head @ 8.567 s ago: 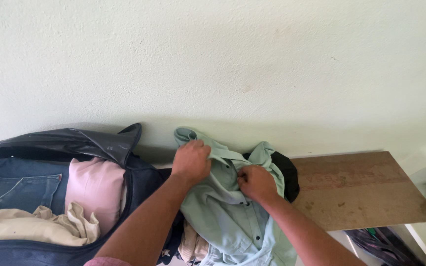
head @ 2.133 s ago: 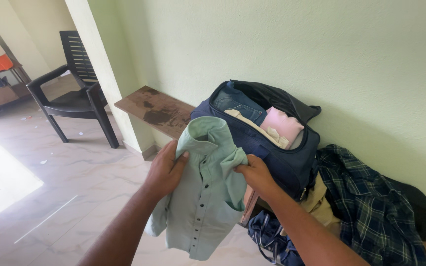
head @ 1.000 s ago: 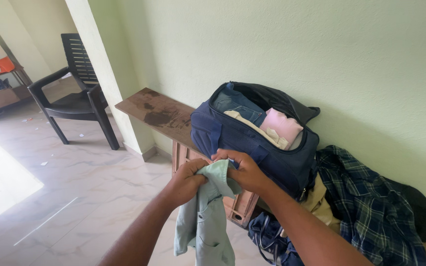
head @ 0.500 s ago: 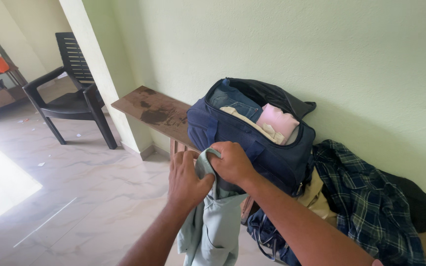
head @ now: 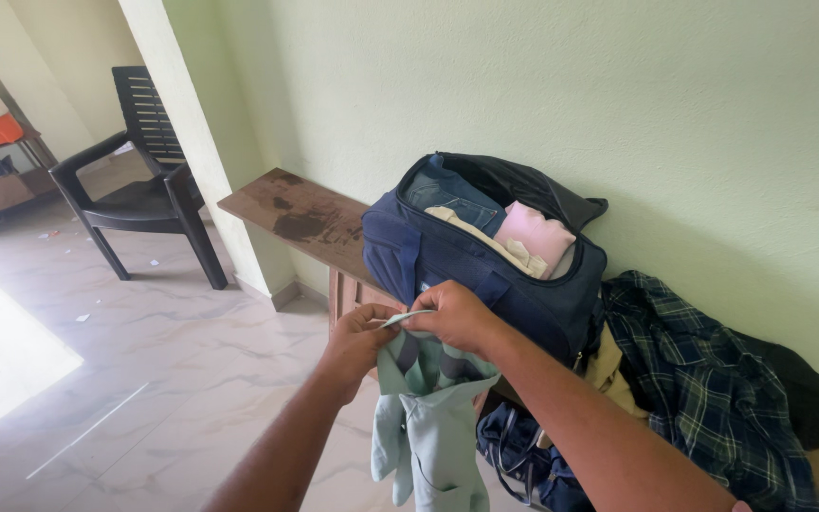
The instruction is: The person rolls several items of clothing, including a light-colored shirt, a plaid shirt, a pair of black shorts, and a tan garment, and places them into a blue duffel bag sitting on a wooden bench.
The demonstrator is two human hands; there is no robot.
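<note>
Both my hands hold a pale green shirt point(head: 427, 417) up in the air in front of a bench. My left hand point(head: 356, 338) pinches its top edge from the left. My right hand point(head: 455, 316) grips the same edge from the right, and the folded shirt hangs down below them. Just behind my hands an open navy duffel bag point(head: 485, 265) stands on the wooden bench point(head: 298, 216). Jeans, a cream garment and a pink garment point(head: 539, 232) lie inside it.
A dark plaid shirt point(head: 708, 379) and black clothing lie on the bench to the right of the bag. Another dark bag point(head: 523, 455) sits under the bench. A black plastic chair point(head: 139, 180) stands at left past a pillar, on a marble floor. The green wall runs behind.
The shirt, held spread open about two seconds ago, is now folded narrow and hangs from both hands. My left hand has closed back onto the top edge.
</note>
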